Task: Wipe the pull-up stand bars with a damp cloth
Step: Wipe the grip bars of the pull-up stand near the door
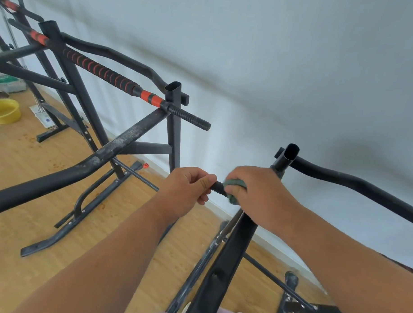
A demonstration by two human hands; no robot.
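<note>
Wiping the ribbed bar end of the near stand

We take the ribbed bar end as our landmark and read left to right. Far to its left a yellow basin sits on the wooden floor, and the other pull-up stand, with its red-and-black handle, rises between the two. Just left of the bar end, our left hand has its grip pinched round the tip, steadying it. Just right of it, our right hand has its grip pressed together round the green cloth, which is bunched against the bar. We judge the wiping step to be under way; next we would need to draw the cloth along toward the upright tube, keeping steady pressure.
</note>
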